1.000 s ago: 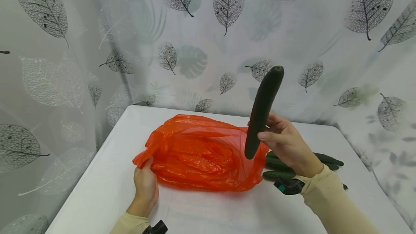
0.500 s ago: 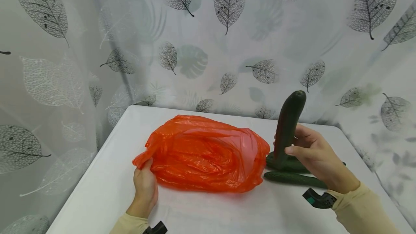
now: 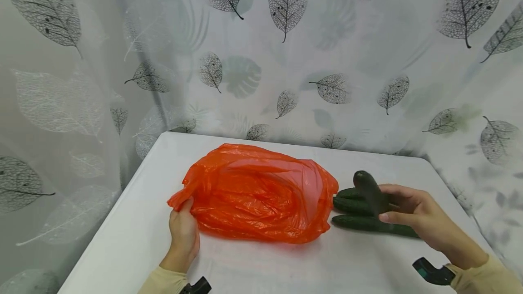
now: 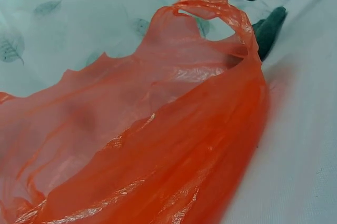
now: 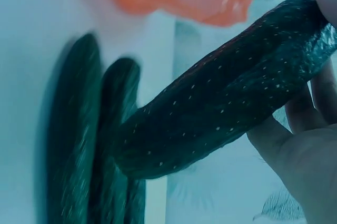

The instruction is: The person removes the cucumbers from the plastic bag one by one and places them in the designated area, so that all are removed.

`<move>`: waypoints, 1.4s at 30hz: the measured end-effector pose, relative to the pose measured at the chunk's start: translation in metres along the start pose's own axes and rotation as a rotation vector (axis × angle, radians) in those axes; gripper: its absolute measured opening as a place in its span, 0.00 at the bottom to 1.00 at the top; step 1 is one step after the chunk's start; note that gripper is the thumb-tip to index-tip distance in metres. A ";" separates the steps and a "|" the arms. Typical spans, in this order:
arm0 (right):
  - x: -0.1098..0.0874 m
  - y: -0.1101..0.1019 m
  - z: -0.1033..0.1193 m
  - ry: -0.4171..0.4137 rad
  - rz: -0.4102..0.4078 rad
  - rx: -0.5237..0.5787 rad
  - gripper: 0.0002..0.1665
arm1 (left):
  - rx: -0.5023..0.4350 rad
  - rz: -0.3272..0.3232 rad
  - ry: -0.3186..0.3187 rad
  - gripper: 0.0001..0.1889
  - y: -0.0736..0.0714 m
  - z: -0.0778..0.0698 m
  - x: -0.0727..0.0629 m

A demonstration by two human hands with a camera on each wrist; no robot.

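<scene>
My left hand (image 3: 183, 235) pinches the left end of an orange-red plastic bag (image 3: 253, 198), which lies crumpled with its mouth partly spread on the table; some of its fingers are hidden by the plastic. My right hand (image 3: 422, 214) grips a dark green cucumber (image 3: 369, 189) between thumb and fingers, tilted in the air above the other cucumbers. Several cucumbers (image 3: 355, 222) lie side by side on the table just right of the bag. The right wrist view shows the held cucumber (image 5: 210, 108) crossing over the lying ones (image 5: 73, 139).
A white table (image 3: 253, 267) carries everything. Behind it and at both sides hangs a pale curtain (image 3: 253, 35) printed with leaves. The table's back edge runs just behind the bag. A dark band with a small device (image 3: 433, 271) sits at the right wrist.
My right hand has moved right and down with the cucumber, from over the bag's right end to low above the lying cucumbers. The left hand and bag have stayed almost still.
</scene>
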State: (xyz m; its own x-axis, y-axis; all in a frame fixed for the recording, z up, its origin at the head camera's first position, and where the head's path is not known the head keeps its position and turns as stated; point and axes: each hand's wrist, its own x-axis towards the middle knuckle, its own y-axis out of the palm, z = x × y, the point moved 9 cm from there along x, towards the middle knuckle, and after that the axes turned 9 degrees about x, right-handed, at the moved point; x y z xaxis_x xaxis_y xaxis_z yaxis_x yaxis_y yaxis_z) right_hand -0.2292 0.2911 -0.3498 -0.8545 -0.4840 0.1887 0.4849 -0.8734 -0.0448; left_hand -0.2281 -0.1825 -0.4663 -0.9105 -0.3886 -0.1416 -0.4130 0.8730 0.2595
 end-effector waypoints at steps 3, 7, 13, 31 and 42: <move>-0.008 -0.006 -0.009 0.031 -0.017 -0.125 0.32 | -0.007 -0.009 0.003 0.23 0.000 0.001 0.000; -0.018 -0.014 -0.018 0.039 -0.027 -0.397 0.30 | -0.016 -0.023 0.013 0.22 0.000 0.002 0.000; -0.035 -0.023 -0.030 -0.009 -0.007 -0.693 0.33 | 0.004 -0.017 0.009 0.22 -0.001 0.003 0.001; -0.058 -0.041 -0.062 -0.066 -0.054 -1.052 0.41 | 0.058 -0.005 -0.020 0.22 -0.001 0.007 0.002; -0.058 -0.044 -0.076 0.056 -0.071 -1.215 0.35 | 0.101 0.016 -0.060 0.24 0.000 0.012 0.002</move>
State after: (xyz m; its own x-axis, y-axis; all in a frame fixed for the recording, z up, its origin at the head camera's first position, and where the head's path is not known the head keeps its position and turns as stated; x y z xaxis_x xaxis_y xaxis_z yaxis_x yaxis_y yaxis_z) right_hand -0.2150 0.3533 -0.4335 -0.8934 -0.4086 0.1867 -0.0279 -0.3644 -0.9308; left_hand -0.2294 -0.1795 -0.4775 -0.9128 -0.3582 -0.1962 -0.3909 0.9054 0.1655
